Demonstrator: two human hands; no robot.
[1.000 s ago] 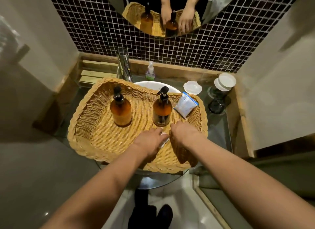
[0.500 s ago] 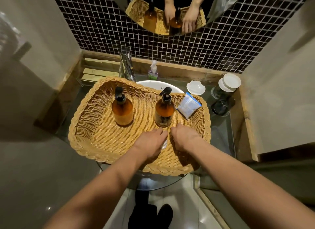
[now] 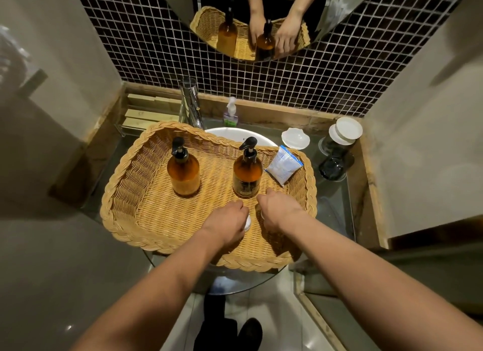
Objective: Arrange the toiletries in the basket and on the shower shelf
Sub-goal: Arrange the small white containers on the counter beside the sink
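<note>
A wide wicker basket sits over the white sink. Two amber pump bottles stand upright inside: one at left, one at right. A white-and-blue sachet leans against the basket's far right wall. My left hand and my right hand are close together on the basket floor, just in front of the right bottle, fingers curled downward. A small white object peeks out between them, gripped by my left hand; most of it is hidden. What my right hand holds cannot be made out.
A chrome tap and a small spray bottle stand behind the basket. A white soap dish, a white-lidded jar and a dark glass sit on the glass counter at right. Tiled wall and mirror rise behind.
My hands have stayed in the same place in the basket, pressed near each other. Only the camera has shifted slightly; bottles and sachet have not moved.
</note>
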